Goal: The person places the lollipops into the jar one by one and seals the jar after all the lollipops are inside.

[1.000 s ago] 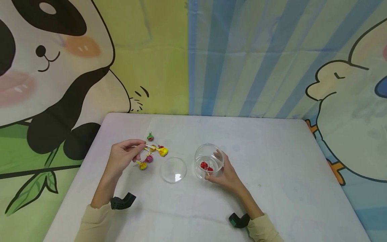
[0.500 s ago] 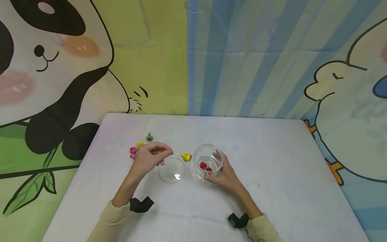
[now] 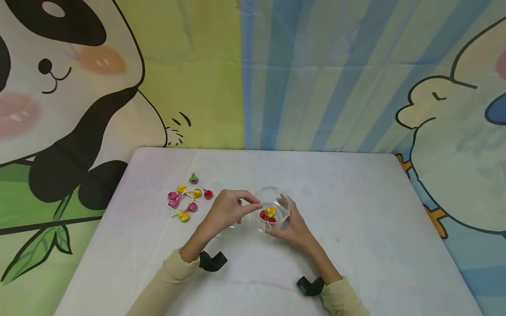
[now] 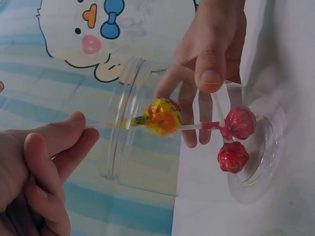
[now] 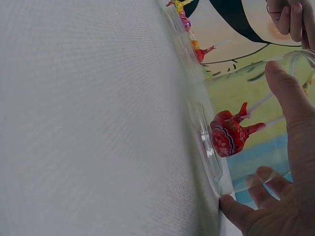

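Observation:
My left hand (image 3: 232, 209) pinches the white stick of a yellow lollipop (image 4: 163, 117) between thumb and forefinger. The lollipop's wrapped head is inside the mouth of a clear jar (image 3: 272, 193), with the fingertips just outside the rim. Two red lollipops (image 4: 240, 123) rest at the bottom of the jar, sticks up, as the left wrist view shows. My right hand (image 3: 294, 226) holds the jar around its side, thumb in front and fingers behind. The jar stands upright on the white table.
Several wrapped lollipops (image 3: 192, 206) in pink, yellow and red lie in a loose group at the left. A green lollipop (image 3: 193, 178) lies farther back. A clear round lid (image 3: 226, 233) lies partly hidden beneath my left forearm.
My left hand has carried the yellow lollipop rightward from the group and over the lid, into the jar's mouth. My right hand has stayed on the jar.

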Demonstrator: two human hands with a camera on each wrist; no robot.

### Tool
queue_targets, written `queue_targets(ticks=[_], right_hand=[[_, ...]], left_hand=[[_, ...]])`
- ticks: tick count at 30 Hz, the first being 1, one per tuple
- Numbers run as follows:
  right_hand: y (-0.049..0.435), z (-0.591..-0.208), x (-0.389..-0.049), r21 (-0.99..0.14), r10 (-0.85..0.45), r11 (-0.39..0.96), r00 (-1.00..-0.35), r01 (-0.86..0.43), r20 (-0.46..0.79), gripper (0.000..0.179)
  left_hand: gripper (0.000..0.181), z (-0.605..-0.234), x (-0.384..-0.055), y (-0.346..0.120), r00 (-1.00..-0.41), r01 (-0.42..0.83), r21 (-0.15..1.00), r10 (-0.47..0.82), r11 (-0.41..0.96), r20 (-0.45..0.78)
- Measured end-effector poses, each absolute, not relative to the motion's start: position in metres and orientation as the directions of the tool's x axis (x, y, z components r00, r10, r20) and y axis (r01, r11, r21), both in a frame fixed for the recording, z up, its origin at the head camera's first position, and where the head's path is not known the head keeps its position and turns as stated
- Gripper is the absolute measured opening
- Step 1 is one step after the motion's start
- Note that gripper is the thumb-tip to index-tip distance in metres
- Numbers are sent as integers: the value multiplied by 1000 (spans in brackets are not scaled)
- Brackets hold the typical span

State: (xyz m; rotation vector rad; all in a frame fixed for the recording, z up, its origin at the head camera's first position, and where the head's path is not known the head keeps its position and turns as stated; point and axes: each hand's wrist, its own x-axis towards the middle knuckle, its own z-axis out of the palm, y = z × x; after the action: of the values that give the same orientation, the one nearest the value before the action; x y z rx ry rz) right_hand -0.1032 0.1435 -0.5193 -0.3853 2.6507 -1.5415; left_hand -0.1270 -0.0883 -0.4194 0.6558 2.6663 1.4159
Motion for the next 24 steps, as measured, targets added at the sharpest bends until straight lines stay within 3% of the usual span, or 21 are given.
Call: queue_targets(ticks=[5, 11, 24], right_hand=[[144, -519, -102, -865, -246, 462, -965, -196, 87, 105], [143, -519, -103, -872, -240, 458, -969, -172, 66, 105], [145, -519, -103, -870, -239, 459, -968, -181, 75, 108]], left_hand=[[9, -424, -126, -75, -889, 428, 675, 415, 601, 193], [10, -424, -126, -63, -886, 432, 611, 440, 664, 147], [6, -426, -136, -50, -882, 376, 630, 471, 679, 17]])
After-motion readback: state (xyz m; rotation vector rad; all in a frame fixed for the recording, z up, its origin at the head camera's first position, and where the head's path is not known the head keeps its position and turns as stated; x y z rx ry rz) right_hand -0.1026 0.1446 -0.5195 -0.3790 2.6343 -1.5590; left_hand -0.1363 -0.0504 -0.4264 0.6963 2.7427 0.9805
